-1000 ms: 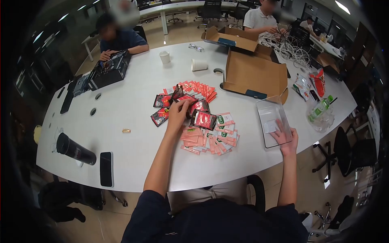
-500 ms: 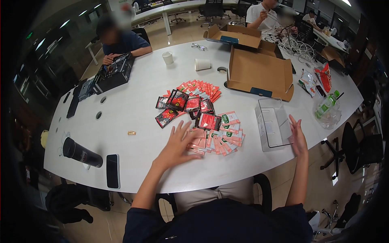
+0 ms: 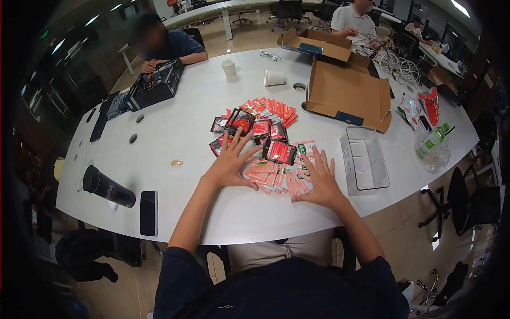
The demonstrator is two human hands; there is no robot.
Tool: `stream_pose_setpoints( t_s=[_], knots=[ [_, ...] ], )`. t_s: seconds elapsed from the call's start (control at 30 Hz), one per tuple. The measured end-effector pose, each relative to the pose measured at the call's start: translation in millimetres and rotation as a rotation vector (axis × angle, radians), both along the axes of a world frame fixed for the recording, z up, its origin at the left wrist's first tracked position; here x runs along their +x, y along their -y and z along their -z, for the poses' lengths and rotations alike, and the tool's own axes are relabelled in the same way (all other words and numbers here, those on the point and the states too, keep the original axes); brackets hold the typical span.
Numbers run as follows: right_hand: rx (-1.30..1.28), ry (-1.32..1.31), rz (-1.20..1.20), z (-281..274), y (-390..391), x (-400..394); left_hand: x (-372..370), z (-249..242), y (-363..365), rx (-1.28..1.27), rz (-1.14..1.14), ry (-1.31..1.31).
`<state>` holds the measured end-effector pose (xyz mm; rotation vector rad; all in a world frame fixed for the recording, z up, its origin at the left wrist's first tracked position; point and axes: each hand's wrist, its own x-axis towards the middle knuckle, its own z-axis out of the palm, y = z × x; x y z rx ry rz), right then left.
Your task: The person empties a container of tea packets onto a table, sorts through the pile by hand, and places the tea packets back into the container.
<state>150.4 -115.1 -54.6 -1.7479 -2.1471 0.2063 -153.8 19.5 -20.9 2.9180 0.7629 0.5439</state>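
Observation:
My left hand (image 3: 229, 164) is open with fingers spread, its fingertips over the left edge of the pile of black-and-red sachets (image 3: 280, 152). Pink-and-white sachets (image 3: 287, 179) lie fanned out between my two hands. On their right side rests my right hand (image 3: 322, 182), also open, its fingers stretched over some of them and partly hiding them. Behind the black ones, more red sachets (image 3: 272, 108) form a fan. A clear plastic box (image 3: 349, 167) stands just right of my right hand, apart from it.
Open cardboard boxes (image 3: 348, 95) lie at the back right, near a green-labelled bottle (image 3: 433, 139). A dark tumbler (image 3: 109, 187) and a phone (image 3: 149, 212) are at the left. Paper cups (image 3: 274, 78) sit farther back. One person works at a black computer case (image 3: 156, 85); another sits by white cables (image 3: 396, 66).
My right hand has left the clear plastic box and moved left onto the pink-and-white sachets. My left hand has shifted slightly up toward the black-and-red sachets. The whole view has shifted a little.

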Motion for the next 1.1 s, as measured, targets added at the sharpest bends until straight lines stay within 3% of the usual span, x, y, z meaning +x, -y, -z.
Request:
stream_pose_setpoints(
  t_s=[0.1,0.23,0.4,0.67,0.8,0.9,0.93,1.0,1.03,1.1],
  knots=[
    [0.009,-0.065,-0.096,5,-39,-2,2,6,-17,-0.026,-0.115,-0.023],
    [0.045,-0.085,-0.239,-1,-80,-10,5,21,-32,-0.149,-0.099,0.015],
    [0.065,-0.070,-0.375,-4,-114,-28,3,26,-34,-0.106,-0.042,0.060],
    [0.284,-0.215,-0.179,6,-119,-59,5,31,-38,-0.114,-0.096,0.366],
    [0.219,-0.380,-0.151,-8,-136,-68,-2,33,-42,-0.123,-0.180,0.502],
    [0.038,-0.663,-0.126,-4,-172,-64,-5,39,-43,-0.406,-0.334,0.798],
    [0.038,-0.665,-0.132,-20,-175,-65,-5,42,-52,-0.436,-0.199,0.905],
    [-0.137,-1.020,-0.165,-57,-175,-64,1,43,-50,-0.713,-0.224,1.242],
    [-0.262,-1.049,-0.096,-70,-175,-61,-3,42,-52,-0.708,-0.225,1.242],
    [-0.200,-1.054,-0.075,-68,-188,-63,-14,42,-55,-0.882,-0.424,1.158]
  ],
)
